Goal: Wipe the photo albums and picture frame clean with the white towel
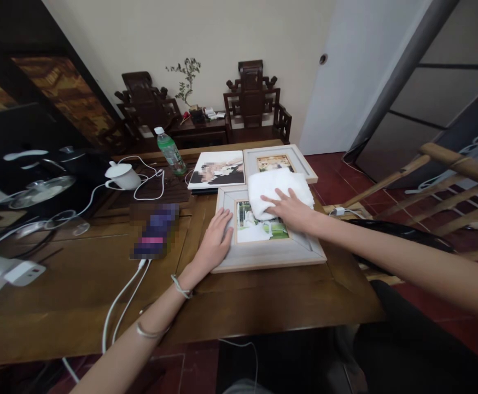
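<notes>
The brown wooden desk (272, 301) carries a whitish wooden picture frame (272, 255) near its front edge, face up around a green-and-white photo. The left hand (215, 241) lies on the frame's left border, fingers extended, gripping nothing. The right hand (291, 210) is spread flat on a folded white towel (280, 183) — resting on it, unclenched — over the frame's far right part. Just beyond lie a flat, white-edged photo panel (217, 169) and a second pale wooden frame (304, 167), with a green-labelled plastic bottle (170, 150) left of the panel.
</notes>
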A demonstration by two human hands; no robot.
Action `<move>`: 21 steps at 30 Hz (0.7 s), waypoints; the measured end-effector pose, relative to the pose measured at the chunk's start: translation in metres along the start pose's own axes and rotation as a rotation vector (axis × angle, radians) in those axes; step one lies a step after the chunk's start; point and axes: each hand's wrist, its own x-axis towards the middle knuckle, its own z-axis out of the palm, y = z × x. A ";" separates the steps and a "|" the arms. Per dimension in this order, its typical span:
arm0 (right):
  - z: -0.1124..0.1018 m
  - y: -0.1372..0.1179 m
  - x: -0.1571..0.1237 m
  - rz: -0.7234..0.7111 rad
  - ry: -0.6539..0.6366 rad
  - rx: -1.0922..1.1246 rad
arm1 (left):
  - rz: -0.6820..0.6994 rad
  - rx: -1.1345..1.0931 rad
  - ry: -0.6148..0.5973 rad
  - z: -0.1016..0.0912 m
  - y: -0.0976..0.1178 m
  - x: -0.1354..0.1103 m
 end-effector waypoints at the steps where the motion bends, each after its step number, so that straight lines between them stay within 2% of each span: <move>1: -0.002 -0.007 -0.008 -0.009 -0.013 0.015 | -0.003 -0.004 0.003 0.000 0.000 0.000; 8: -0.034 -0.056 -0.068 -0.088 -0.138 0.135 | -0.010 -0.003 0.019 0.001 0.002 -0.001; 13: -0.052 -0.080 -0.087 -0.162 -0.234 0.236 | -0.049 0.019 -0.034 -0.001 0.005 0.001; 17: -0.043 -0.082 -0.083 -0.214 -0.202 0.185 | -0.051 0.048 -0.050 -0.002 0.006 0.001; 21: -0.022 -0.061 -0.059 -0.199 -0.096 0.145 | -0.036 0.053 -0.042 -0.001 0.004 0.000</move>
